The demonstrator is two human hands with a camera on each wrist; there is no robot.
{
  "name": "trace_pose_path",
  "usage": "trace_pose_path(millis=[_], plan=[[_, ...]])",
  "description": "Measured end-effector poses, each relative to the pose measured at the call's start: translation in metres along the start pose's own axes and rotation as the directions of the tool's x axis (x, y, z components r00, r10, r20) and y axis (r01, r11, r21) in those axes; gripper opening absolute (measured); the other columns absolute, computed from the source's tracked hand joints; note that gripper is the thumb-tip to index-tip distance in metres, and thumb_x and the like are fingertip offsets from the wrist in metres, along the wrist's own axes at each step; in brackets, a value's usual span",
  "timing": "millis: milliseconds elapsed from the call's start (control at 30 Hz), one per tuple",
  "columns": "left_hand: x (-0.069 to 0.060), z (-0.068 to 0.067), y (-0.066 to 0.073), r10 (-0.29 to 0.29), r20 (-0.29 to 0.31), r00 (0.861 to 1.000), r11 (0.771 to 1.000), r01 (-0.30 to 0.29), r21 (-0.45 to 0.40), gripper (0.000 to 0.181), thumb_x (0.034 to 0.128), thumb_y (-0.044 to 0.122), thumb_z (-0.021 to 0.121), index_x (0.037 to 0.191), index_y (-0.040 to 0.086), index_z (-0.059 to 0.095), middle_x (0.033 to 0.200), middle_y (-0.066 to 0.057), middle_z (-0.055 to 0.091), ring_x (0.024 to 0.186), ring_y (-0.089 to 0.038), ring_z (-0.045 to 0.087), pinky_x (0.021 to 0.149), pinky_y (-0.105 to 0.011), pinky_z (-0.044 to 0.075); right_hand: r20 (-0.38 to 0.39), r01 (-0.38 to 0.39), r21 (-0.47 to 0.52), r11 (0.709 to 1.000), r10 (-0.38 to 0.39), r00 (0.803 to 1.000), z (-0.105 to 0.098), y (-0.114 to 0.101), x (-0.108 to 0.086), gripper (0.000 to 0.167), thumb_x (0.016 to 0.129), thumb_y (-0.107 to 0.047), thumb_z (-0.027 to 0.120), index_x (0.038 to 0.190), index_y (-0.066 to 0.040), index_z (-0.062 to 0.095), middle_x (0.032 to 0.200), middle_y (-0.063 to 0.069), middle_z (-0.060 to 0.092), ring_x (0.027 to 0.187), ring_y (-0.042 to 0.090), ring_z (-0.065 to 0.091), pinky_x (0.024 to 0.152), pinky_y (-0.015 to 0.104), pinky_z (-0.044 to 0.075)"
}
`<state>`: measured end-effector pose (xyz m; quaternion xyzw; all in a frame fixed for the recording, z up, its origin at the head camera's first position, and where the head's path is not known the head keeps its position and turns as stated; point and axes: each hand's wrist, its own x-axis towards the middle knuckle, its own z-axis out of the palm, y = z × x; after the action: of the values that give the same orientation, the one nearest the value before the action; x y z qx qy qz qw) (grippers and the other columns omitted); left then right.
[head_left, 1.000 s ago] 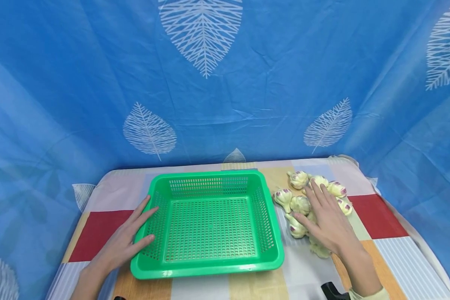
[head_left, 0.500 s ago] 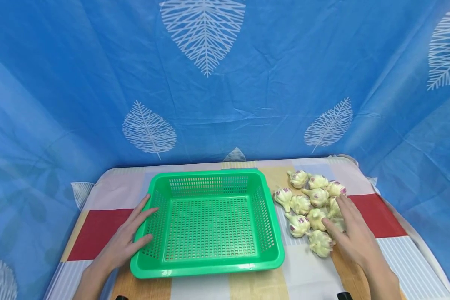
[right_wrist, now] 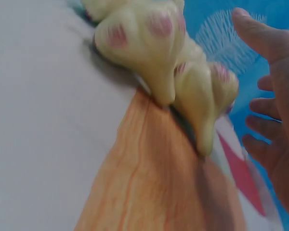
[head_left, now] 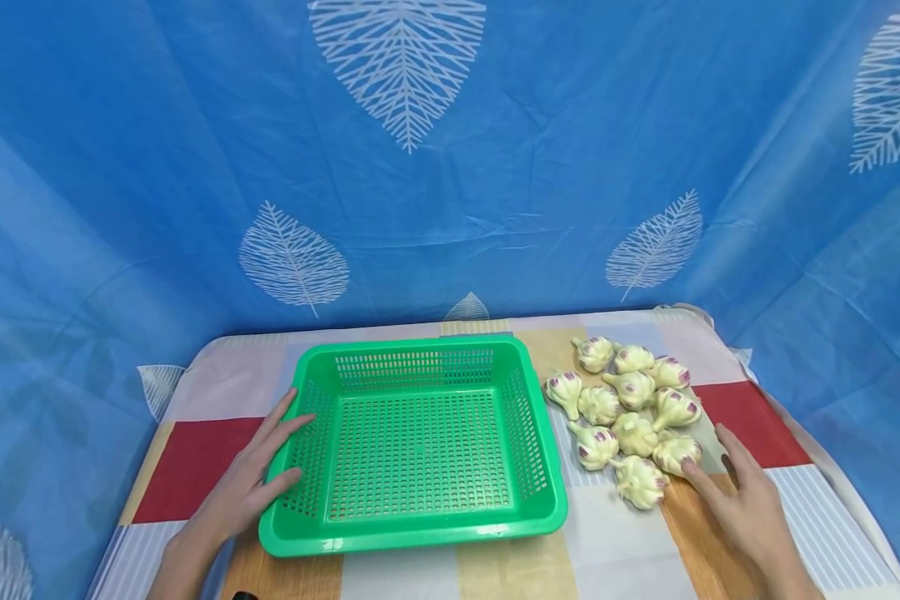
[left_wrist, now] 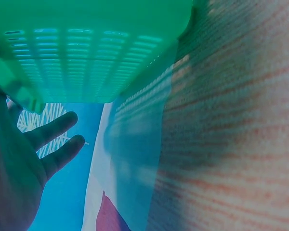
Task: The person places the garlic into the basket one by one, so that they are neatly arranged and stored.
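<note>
A green plastic basket with slotted walls stands on the table. My left hand lies at its left side, fingers spread, with fingertips at the rim. In the left wrist view, two extended fingers of that hand show below the basket's wall. To the basket's right lies a cluster of several garlic bulbs with purple patches. My right hand is at the cluster's near right, its thumb close to a garlic bulb. In the right wrist view, its fingers are apart from the bulbs, holding nothing.
A patchwork-patterned cloth covers the table. Blue curtains with white leaf prints hang behind the table and at both sides. The basket's right rim is close to the leftmost garlic bulb.
My right hand has drawn back from above the garlic bulbs toward the near right, uncovering them. The left hand stays at the basket's left rim.
</note>
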<state>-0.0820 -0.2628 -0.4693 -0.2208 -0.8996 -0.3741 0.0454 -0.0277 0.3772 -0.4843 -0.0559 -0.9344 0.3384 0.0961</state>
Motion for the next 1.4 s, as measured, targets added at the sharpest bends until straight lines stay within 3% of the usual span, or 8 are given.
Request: trace_pose_path(millis=[233,400,700,933,1000,1167,1333,1400], plan=[[-0.002,0.001,-0.003,-0.014,-0.009,1.0,1.0,0.014,0.007,0.068,0.0864,0.017,0.071,0.15,0.012,0.047,0.168,-0.003,0.015,0.146,-0.001,0.016,0.091,-0.045,0.052,0.059,-0.138,0.091,0.986,0.133,0.989,0.007,0.017,-0.007,0.089,0.094,-0.031,0.073,0.16,-0.004,0.021,0.153,0.034,0.034,0.141,0.003,0.029,0.088,-0.004,0.027],[-0.003,0.0,-0.004,-0.01,-0.012,1.0,1.0,0.01,0.001,0.068,0.0866,0.016,0.07,0.15,0.011,0.047,0.168,-0.004,0.015,0.146,-0.001,0.016,0.088,-0.041,0.054,0.092,-0.193,0.106,0.976,0.184,0.979,0.013,0.027,-0.009,0.096,0.091,-0.035,0.076,0.161,-0.005,0.018,0.157,0.029,0.03,0.118,-0.026,0.021,0.086,-0.004,0.025],[-0.002,0.0,-0.003,-0.011,-0.013,1.0,1.0,0.011,-0.002,0.067,0.0869,0.015,0.069,0.15,0.011,0.046,0.168,-0.004,0.015,0.146,-0.002,0.017,0.089,-0.043,0.053,0.088,-0.188,0.157,0.969,0.176,0.98,0.021,0.027,0.001,0.098,0.087,-0.033,0.08,0.161,-0.008,0.021,0.159,0.026,0.029,0.126,-0.021,0.027,0.089,-0.003,0.027],[-0.002,0.002,-0.002,-0.028,-0.018,0.999,1.0,0.028,0.004,0.066,0.0872,0.013,0.068,0.15,0.011,0.047,0.168,-0.003,0.015,0.147,-0.006,0.018,0.092,-0.054,0.05,0.15,-0.236,0.138,0.962,0.215,0.965,0.023,0.02,0.009,0.101,0.086,-0.041,0.08,0.162,-0.014,0.02,0.16,0.028,0.025,0.143,0.046,0.026,0.082,-0.005,0.023],[-0.002,0.003,-0.002,-0.032,-0.013,0.999,0.999,0.032,-0.004,0.065,0.0877,0.013,0.067,0.15,0.011,0.047,0.168,-0.003,0.014,0.147,-0.007,0.018,0.093,-0.056,0.049,0.161,-0.243,0.14,0.96,0.22,0.962,0.024,0.02,0.011,0.102,0.086,-0.042,0.08,0.162,-0.014,0.019,0.16,0.029,0.022,0.142,0.049,0.026,0.082,-0.005,0.024],[-0.001,0.004,-0.001,-0.04,-0.007,0.999,0.999,0.04,-0.022,0.063,0.0896,0.013,0.066,0.15,0.012,0.047,0.168,-0.002,0.014,0.147,-0.01,0.019,0.094,-0.059,0.047,0.14,-0.229,0.104,0.968,0.214,0.967,0.028,0.018,0.017,0.098,0.085,-0.044,0.08,0.161,-0.016,0.026,0.149,0.034,0.04,0.135,0.043,0.043,0.076,0.003,0.032],[-0.002,0.005,0.0,-0.031,-0.01,0.999,0.999,0.031,-0.027,0.062,0.0908,0.013,0.065,0.15,0.012,0.047,0.168,-0.002,0.014,0.147,-0.018,0.022,0.094,-0.06,0.045,0.079,-0.197,0.087,0.977,0.19,0.979,0.033,0.017,0.019,0.087,0.083,-0.044,0.082,0.154,-0.014,0.042,0.126,0.03,0.058,0.098,0.002,0.05,0.07,0.013,0.035],[-0.002,0.005,0.0,-0.031,-0.013,0.999,0.999,0.031,-0.023,0.061,0.0908,0.014,0.065,0.15,0.013,0.047,0.168,-0.002,0.015,0.147,-0.02,0.023,0.095,-0.058,0.046,0.077,-0.216,0.102,0.971,0.209,0.975,0.034,0.018,0.02,0.088,0.083,-0.044,0.082,0.154,-0.013,0.042,0.135,0.029,0.054,0.103,-0.003,0.05,0.072,0.009,0.037]])
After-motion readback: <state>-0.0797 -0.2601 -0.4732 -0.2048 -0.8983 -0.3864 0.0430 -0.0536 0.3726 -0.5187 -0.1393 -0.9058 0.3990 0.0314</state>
